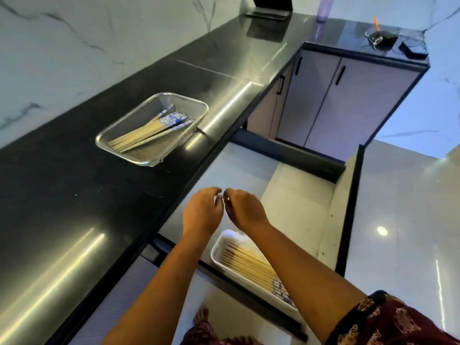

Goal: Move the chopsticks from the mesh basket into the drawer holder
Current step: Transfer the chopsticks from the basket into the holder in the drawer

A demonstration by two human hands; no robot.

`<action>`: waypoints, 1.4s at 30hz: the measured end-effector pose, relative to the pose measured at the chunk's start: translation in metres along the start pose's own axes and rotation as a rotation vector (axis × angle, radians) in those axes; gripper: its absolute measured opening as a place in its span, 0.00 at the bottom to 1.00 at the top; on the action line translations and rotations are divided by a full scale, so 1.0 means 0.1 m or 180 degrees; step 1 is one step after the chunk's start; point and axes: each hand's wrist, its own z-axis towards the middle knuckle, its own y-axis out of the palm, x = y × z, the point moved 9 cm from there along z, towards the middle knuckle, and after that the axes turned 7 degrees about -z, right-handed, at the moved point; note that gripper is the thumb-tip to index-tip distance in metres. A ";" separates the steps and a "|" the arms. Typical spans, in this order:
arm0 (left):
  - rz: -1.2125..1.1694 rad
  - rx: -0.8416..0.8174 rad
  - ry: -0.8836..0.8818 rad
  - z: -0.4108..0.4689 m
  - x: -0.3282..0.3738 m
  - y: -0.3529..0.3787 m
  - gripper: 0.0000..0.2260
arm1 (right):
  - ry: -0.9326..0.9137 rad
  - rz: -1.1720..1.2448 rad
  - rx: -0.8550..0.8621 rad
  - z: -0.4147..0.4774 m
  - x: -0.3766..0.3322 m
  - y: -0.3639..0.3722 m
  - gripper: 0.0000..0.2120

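Observation:
A metal mesh basket (pixel 117 135) rests on the black counter and holds several wooden chopsticks (pixel 149 131) with blue-and-white patterned ends. Below the counter an open drawer (pixel 293 202) holds a white holder tray (pixel 216 250) with several more chopsticks (pixel 249 262) laid side by side. My left hand (pixel 201 212) and my right hand (pixel 245 210) hover together over the drawer, above the holder's far end, fingertips almost touching. Both hands look curled; nothing visible is held in either.
The black counter (pixel 74 195) runs left and back to a corner with a dark box (pixel 268 11), a bottle (pixel 323 8) and small items (pixel 380 37). Cabinet doors (pixel 348 100) stand behind the drawer. Glossy floor (pixel 403 220) lies to the right.

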 end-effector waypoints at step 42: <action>0.0622 -0.0486 -0.0683 2.29 -1.75 -1.48 0.12 | -0.0959 -0.1718 -0.0546 2.66 -1.75 0.54 0.15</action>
